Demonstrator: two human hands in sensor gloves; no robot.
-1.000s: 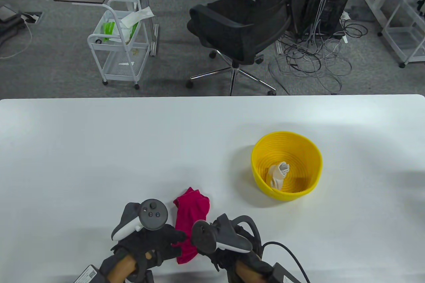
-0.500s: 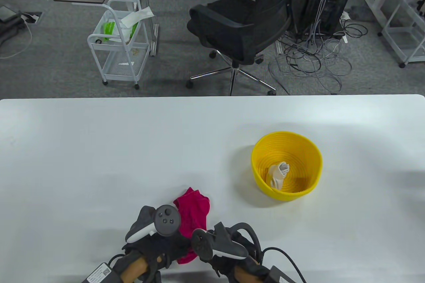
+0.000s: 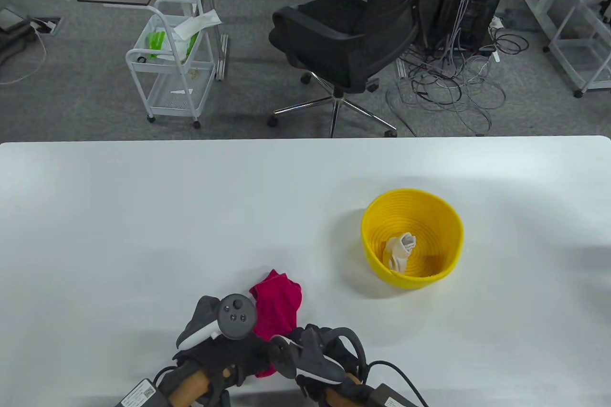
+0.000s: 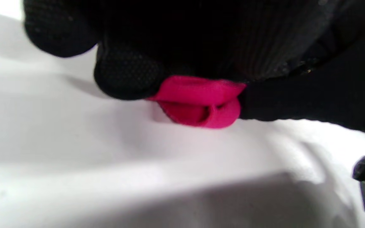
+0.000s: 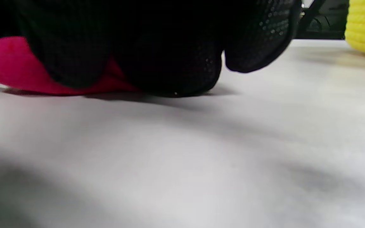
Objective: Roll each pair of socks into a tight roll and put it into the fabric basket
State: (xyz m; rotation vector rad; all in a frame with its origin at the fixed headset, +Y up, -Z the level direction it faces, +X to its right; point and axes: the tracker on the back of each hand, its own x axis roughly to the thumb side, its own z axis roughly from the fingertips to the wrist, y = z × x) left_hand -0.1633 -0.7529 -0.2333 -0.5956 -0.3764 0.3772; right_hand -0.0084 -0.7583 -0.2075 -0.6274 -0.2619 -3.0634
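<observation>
Your two hands are bunched at the bottom centre of the table view, both on the near end of the magenta sock pair [image 3: 275, 309]. Your left hand [image 3: 224, 354] has slid right and a touch down compared with a second ago, when it sat further left; its tracker [image 3: 235, 317] now overlaps the sock's left edge. In the left wrist view your fingertips [image 4: 128, 74] curl down onto a folded, rolled-over lip of the sock, pinching it against the white table [image 3: 143, 216]. Your right hand [image 3: 324, 361] has drifted left and lower too, closing the gap, and more of the sock's near end is covered than before. The right wrist view shows those fingers [image 5: 169, 63] curled, pressing down on the magenta fabric right at the tabletop. The far end of the sock lies flat, just where it was. Over at the right of centre, the yellow fabric basket [image 3: 446, 228] hasn't budged, a cream sock roll [image 3: 400, 250] lying inside it, well apart from your hands.
</observation>
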